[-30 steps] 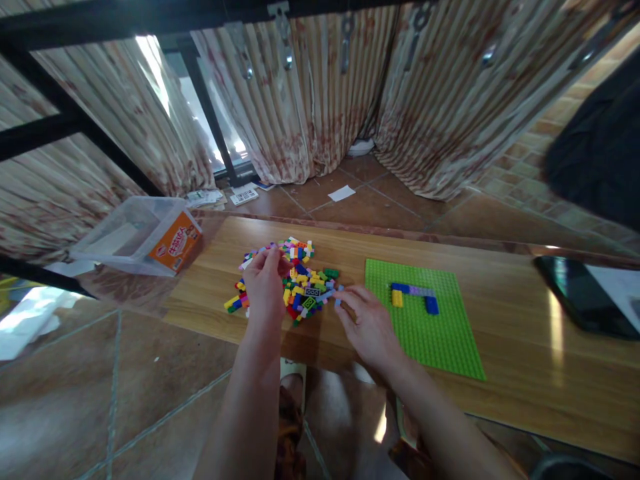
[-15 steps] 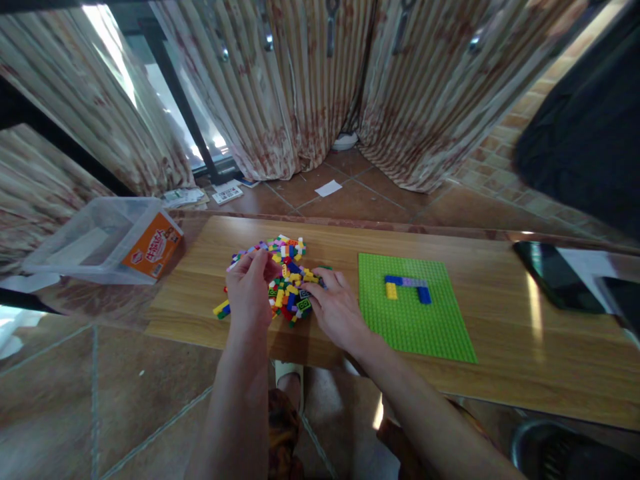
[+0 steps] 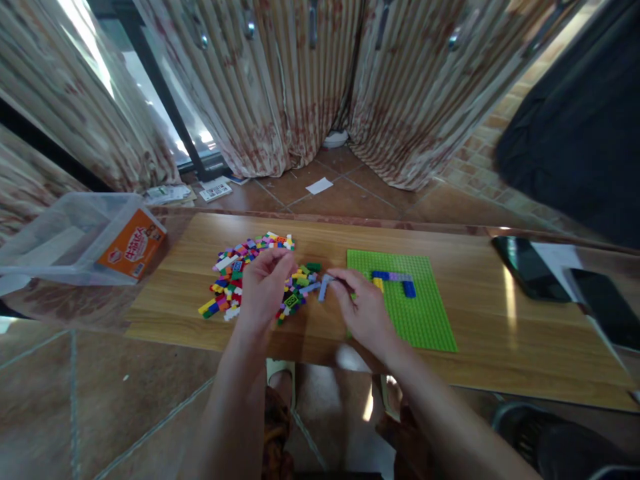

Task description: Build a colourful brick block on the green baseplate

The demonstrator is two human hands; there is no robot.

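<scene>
Left of the green baseplate (image 3: 425, 323), the pale-blue piece (image 3: 324, 287), merely fingertip-pinched, could slip from the right hand (image 3: 364, 308); what the left hand (image 3: 264, 287) grips, I cannot tell.

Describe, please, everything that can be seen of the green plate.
The green plate is bright, thin and roughly square, covered in small studs, and looks like plastic. It lies flat on the wooden-looking table. Blue, purple and yellow bricks sit on its far half. The right hand hides part of its left side; whether they touch is unclear.
</scene>
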